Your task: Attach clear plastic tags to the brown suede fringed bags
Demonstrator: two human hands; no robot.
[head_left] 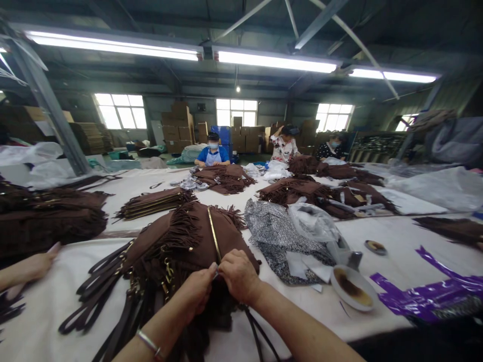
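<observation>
A dark brown fringed bag (188, 234) lies on top of a pile of similar bags in front of me. Its brass zipper (213, 232) runs down toward my fingers. My left hand (199, 287) and my right hand (238, 274) meet at the zipper's near end, both closed in a pinch. Between the fingertips shows a small greyish bit, too small to name. Brown straps (101, 286) with gold-coloured clasps (166, 276) hang out at the pile's left. Below my hands, the bag's near side is dark and partly hidden.
Right of the pile lie a speckled grey cloth (277, 236), a clear plastic bag (315, 221) and a white dish (352, 287) with brown residue. Purple plastic (433, 296) is at far right. Another person's hand (32, 269) reaches in at left. Stacked fringed pieces (156, 202) lie beyond.
</observation>
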